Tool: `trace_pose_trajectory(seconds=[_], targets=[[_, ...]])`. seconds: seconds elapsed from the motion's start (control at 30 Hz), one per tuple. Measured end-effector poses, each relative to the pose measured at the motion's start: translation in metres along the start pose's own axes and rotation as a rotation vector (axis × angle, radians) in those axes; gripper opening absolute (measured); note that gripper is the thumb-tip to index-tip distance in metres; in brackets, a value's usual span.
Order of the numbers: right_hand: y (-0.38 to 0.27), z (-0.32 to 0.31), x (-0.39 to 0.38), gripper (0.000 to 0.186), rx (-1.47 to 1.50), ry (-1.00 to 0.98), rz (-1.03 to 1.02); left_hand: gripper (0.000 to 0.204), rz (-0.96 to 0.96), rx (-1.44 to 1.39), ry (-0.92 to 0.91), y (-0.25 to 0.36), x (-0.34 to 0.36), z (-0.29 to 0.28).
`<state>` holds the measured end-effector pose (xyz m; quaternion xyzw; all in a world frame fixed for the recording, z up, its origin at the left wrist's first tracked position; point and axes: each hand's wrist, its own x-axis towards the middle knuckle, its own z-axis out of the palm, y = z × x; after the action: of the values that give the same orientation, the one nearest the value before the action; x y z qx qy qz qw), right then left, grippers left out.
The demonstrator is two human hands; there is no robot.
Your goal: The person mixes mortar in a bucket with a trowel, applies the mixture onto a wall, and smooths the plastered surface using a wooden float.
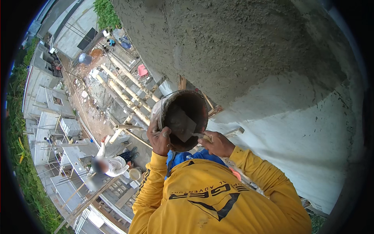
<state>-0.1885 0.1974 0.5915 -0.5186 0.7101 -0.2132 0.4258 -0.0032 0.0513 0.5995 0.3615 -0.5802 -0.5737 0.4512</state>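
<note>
My left hand (159,139) is closed on the near left side of a mortar-caked bucket (200,106), thumb at the rim. The bucket is tilted so that its dark inside shows. Down in it is the grey blade of a trowel (187,128). My right hand (215,144) grips the trowel's handle at the bucket's right edge. How much mortar lies inside is too dark to tell. Beyond the bucket rises a wall with rough wet mortar (233,46) on its upper part and a smooth pale surface (272,109) lower down.
Far below on the left lies the ground, with bamboo poles (130,93) and a pink chair (142,70). A co-worker in a light shirt (116,165) is down there near a pale bucket (135,174). Timber pieces (235,132) jut out beside the wall. Block walls (58,101) stand farther left.
</note>
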Motion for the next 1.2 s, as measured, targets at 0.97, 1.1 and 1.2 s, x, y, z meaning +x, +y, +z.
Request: trace_pose_trajectory(seconds=[0.97, 1.1, 1.2], targets=[[-0.094, -0.088, 0.161, 0.034, 0.905, 0.800, -0.260, 0.009, -0.471, 0.396, 0.851, -0.132, -0.154, -0.316], [0.064, -0.022, 0.017, 0.029, 0.224, 0.673, 0.124, 0.008, -0.343, 1.208, 0.451, -0.118, -0.122, -0.294], [0.167, 0.049, -0.087, 0.043, -0.161, 0.413, 0.667, 0.011, -0.365, 0.650, 0.627, -0.120, -0.067, -0.257]])
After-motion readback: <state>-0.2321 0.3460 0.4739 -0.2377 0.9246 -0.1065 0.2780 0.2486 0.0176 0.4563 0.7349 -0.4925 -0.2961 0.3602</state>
